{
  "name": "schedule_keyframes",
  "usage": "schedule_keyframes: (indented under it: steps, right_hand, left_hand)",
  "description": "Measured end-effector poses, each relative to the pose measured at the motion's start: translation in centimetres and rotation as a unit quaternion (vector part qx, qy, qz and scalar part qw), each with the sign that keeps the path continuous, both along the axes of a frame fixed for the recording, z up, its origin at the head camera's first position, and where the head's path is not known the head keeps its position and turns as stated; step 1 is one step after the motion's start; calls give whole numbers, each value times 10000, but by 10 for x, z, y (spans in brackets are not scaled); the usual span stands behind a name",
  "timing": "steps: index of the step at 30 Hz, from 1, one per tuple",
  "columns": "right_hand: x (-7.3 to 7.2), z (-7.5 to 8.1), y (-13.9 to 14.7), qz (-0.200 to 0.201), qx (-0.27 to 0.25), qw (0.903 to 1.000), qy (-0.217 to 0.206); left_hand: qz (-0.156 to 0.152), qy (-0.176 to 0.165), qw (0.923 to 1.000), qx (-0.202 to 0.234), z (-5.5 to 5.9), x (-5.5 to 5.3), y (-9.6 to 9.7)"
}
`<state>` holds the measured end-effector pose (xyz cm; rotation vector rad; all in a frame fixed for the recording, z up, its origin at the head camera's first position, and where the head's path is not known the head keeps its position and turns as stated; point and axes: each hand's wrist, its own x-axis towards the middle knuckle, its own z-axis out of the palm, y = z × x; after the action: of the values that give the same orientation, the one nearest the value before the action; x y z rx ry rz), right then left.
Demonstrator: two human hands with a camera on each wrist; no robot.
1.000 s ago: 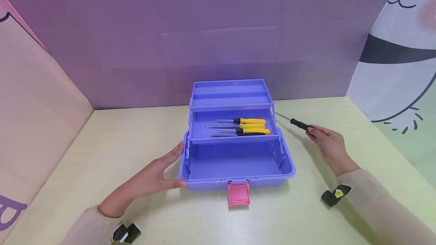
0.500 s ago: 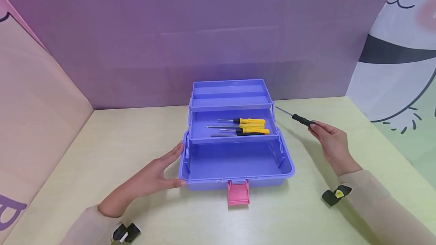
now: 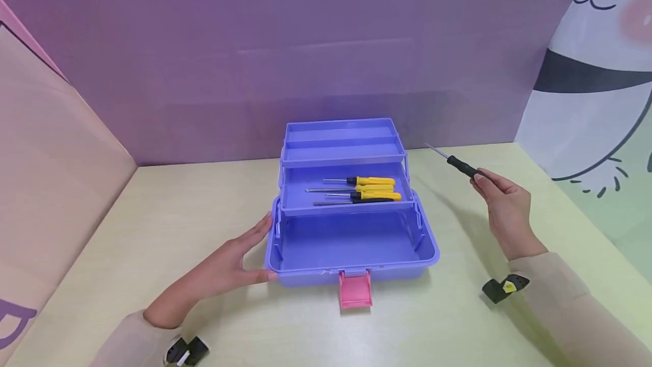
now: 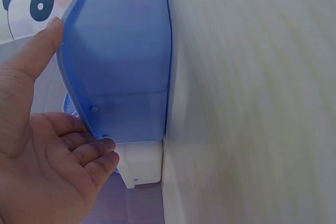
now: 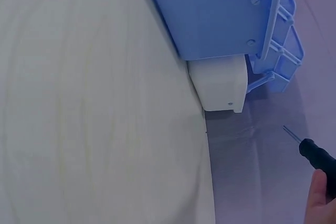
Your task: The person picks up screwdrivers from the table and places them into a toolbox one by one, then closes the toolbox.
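Note:
My right hand (image 3: 509,211) pinches the handle end of a black-handled screwdriver (image 3: 460,166), raised to the right of the toolbox, its metal tip pointing up and left. The purple toolbox (image 3: 311,280) stands with its tiers unfolded. Several screwdrivers with yellow or black handles lie side by side in the middle tray (image 3: 303,173). Against the box's left side rests my left hand (image 3: 236,262), fingers spread, thumb by the front corner. The left wrist view has thumb and fingertips touching the rim of the box (image 4: 115,51). The right wrist view cuts off most of the right hand (image 5: 317,203).
A pink latch (image 3: 355,290) hangs down at the toolbox's front. The box stands on a pale wooden table (image 3: 204,203). Behind it rises a purple backdrop (image 3: 326,61), with printed panels at both sides.
My right hand has lifted the screwdriver up and to the right, away from the toolbox. The left hand has stayed at the box's side.

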<state>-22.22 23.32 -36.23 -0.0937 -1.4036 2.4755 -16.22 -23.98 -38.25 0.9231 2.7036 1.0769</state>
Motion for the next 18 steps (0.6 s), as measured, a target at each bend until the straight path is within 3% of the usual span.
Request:
schedule_keyframes:
  steps: [11,18]
  right_hand:
    - [0,10,-2,-292,-453,9980,338]
    - [-2,15,-7,-239,-502,9976,408]
  left_hand:
    - [-17,17,10000,41,1,0,-1]
    - [-22,-32,10000,49,0,0,-1]
